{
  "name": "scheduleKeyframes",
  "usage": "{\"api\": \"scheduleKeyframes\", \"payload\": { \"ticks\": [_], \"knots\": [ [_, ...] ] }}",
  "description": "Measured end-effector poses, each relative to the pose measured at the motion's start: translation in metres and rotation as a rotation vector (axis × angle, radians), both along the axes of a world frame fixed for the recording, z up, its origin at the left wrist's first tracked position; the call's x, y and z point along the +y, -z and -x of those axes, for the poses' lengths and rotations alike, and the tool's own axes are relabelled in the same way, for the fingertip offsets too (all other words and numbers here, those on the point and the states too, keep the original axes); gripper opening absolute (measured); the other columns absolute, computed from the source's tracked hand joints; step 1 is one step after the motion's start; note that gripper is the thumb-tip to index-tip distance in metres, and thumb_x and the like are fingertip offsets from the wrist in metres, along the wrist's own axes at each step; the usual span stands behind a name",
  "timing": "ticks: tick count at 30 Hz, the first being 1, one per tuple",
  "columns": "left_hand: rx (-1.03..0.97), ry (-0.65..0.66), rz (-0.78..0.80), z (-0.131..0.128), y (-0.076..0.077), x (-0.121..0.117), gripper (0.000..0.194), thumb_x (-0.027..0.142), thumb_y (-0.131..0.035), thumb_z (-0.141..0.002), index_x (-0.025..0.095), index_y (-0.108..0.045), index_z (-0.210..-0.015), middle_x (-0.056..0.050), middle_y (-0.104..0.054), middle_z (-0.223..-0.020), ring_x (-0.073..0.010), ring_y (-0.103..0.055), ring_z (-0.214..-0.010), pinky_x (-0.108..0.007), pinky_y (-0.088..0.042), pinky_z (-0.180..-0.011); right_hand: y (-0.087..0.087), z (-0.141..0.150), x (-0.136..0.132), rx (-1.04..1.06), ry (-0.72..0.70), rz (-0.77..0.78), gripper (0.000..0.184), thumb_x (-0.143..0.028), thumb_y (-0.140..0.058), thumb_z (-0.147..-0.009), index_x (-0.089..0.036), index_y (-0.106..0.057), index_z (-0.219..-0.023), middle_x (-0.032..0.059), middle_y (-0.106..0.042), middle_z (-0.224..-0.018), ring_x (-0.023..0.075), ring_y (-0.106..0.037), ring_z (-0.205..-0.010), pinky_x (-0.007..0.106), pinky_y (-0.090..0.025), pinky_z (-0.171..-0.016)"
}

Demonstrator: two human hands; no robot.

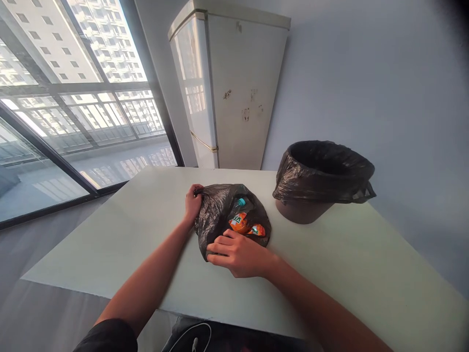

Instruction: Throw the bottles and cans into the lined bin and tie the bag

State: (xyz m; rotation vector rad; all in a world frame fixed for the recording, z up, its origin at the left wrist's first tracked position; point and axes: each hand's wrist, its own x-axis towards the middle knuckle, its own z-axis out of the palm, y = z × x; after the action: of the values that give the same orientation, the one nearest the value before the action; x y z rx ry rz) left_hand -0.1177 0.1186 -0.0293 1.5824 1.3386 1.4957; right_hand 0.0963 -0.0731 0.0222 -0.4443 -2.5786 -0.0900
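A black plastic bag (215,208) lies on the table, its mouth facing up and toward me. My left hand (193,201) is closed on the bag's gathered rim at the far left side. At the near edge, my right hand (240,252) has its fingers curled over the rim; the thumb is hidden. Inside the bag are a bottle with a teal cap (241,201) and an orange label (238,222), and a second orange label (257,230) to its right. How far down the contents reach is hidden.
A dark bin (304,212) lined with a black bag stands at the table's back right. Behind the pale table (146,234) is a white refrigerator (245,93) against the wall. Glass doors (80,112) are on the left. A white cable (205,326) hangs below the near edge.
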Motion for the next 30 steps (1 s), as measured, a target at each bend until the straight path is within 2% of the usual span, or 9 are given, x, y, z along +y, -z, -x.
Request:
{"api": "scheduleKeyframes", "payload": {
  "ticks": [3, 6, 9, 12, 16, 19, 23, 27, 30],
  "knots": [
    [0.088, -0.022, 0.011, 0.000, -0.002, -0.002, 0.033, 0.014, -0.051, -0.072, 0.022, -0.069, -0.097, -0.004, -0.073, -0.097, -0.0240, -0.065, -0.096, -0.036, -0.048, -0.097, -0.009, -0.006, 0.003, 0.324, 0.095, 0.110, 0.032, -0.007, -0.048, -0.096, -0.023, -0.067, -0.116, 0.0072, -0.075, -0.115, 0.0214, -0.064, -0.101, 0.041, -0.046, -0.092],
    [0.186, -0.062, 0.039, 0.000, 0.000, -0.001, 0.034, 0.014, -0.048, -0.075, 0.021, -0.070, -0.101, -0.004, -0.074, -0.098, -0.0231, -0.066, -0.097, -0.035, -0.049, -0.096, -0.014, -0.023, 0.016, 0.661, 0.269, 0.263, 0.026, -0.010, -0.048, -0.098, -0.024, -0.067, -0.110, 0.0067, -0.074, -0.108, 0.0216, -0.066, -0.101, 0.040, -0.050, -0.093],
    [0.305, -0.091, 0.078, 0.001, 0.002, 0.001, 0.028, 0.015, -0.049, -0.078, 0.021, -0.073, -0.092, -0.005, -0.074, -0.096, -0.0240, -0.066, -0.096, -0.036, -0.049, -0.096, -0.009, -0.048, 0.038, 0.723, 0.508, 0.405, 0.021, -0.020, -0.049, -0.102, -0.023, -0.069, -0.105, 0.0061, -0.076, -0.107, 0.0229, -0.068, -0.104, 0.040, -0.051, -0.096],
    [0.426, -0.107, 0.101, 0.003, 0.003, 0.002, 0.023, 0.017, -0.052, -0.080, 0.020, -0.074, -0.082, -0.009, -0.072, -0.097, -0.0270, -0.065, -0.099, -0.040, -0.048, -0.100, 0.011, -0.075, 0.061, 0.681, 0.660, 0.590, 0.023, -0.034, -0.052, -0.102, -0.022, -0.072, -0.098, 0.0059, -0.078, -0.100, 0.0250, -0.070, -0.097, 0.041, -0.050, -0.094],
    [0.556, -0.062, 0.116, 0.005, 0.007, 0.005, 0.026, 0.014, -0.053, -0.079, 0.021, -0.078, -0.082, -0.009, -0.071, -0.094, -0.0272, -0.064, -0.099, -0.041, -0.047, -0.101, 0.042, -0.095, 0.082, 0.754, 0.649, 0.825, 0.031, -0.045, -0.056, -0.097, -0.020, -0.072, -0.090, 0.0056, -0.077, -0.081, 0.0248, -0.073, -0.082, 0.039, -0.054, -0.083],
    [0.626, -0.007, 0.127, 0.004, 0.012, 0.007, 0.026, 0.013, -0.056, -0.078, 0.022, -0.080, -0.083, -0.008, -0.071, -0.094, -0.0262, -0.063, -0.096, -0.041, -0.047, -0.097, 0.056, -0.098, 0.091, 0.815, 0.621, 0.837, 0.031, -0.048, -0.061, -0.093, -0.019, -0.071, -0.092, 0.0059, -0.077, -0.081, 0.0233, -0.073, -0.079, 0.037, -0.056, -0.079],
    [0.688, 0.062, 0.117, -0.001, 0.013, 0.006, 0.024, 0.014, -0.061, -0.077, 0.022, -0.080, -0.088, -0.007, -0.071, -0.099, -0.0264, -0.061, -0.099, -0.040, -0.047, -0.095, 0.058, -0.102, 0.097, 0.847, 0.568, 0.830, 0.033, -0.049, -0.065, -0.089, -0.018, -0.073, -0.098, 0.0072, -0.077, -0.085, 0.0213, -0.070, -0.073, 0.037, -0.057, -0.074],
    [0.723, 0.153, 0.071, -0.009, 0.009, -0.001, 0.022, 0.017, -0.066, -0.079, 0.024, -0.077, -0.096, -0.006, -0.070, -0.100, -0.0261, -0.062, -0.102, -0.040, -0.048, -0.095, 0.054, -0.106, 0.099, 0.836, 0.528, 0.756, 0.027, -0.040, -0.072, -0.083, -0.021, -0.077, -0.102, 0.0086, -0.078, -0.108, 0.0224, -0.068, -0.090, 0.041, -0.054, -0.092],
    [0.726, 0.185, 0.036, -0.015, 0.006, -0.006, 0.023, 0.019, -0.066, -0.083, 0.025, -0.071, -0.104, -0.005, -0.068, -0.101, -0.0242, -0.063, -0.098, -0.039, -0.049, -0.093, 0.055, -0.108, 0.099, 0.767, 0.507, 0.713, 0.037, -0.034, -0.073, -0.081, -0.023, -0.076, -0.116, 0.0080, -0.075, -0.126, 0.0243, -0.066, -0.105, 0.043, -0.049, -0.103]
  ]
}}
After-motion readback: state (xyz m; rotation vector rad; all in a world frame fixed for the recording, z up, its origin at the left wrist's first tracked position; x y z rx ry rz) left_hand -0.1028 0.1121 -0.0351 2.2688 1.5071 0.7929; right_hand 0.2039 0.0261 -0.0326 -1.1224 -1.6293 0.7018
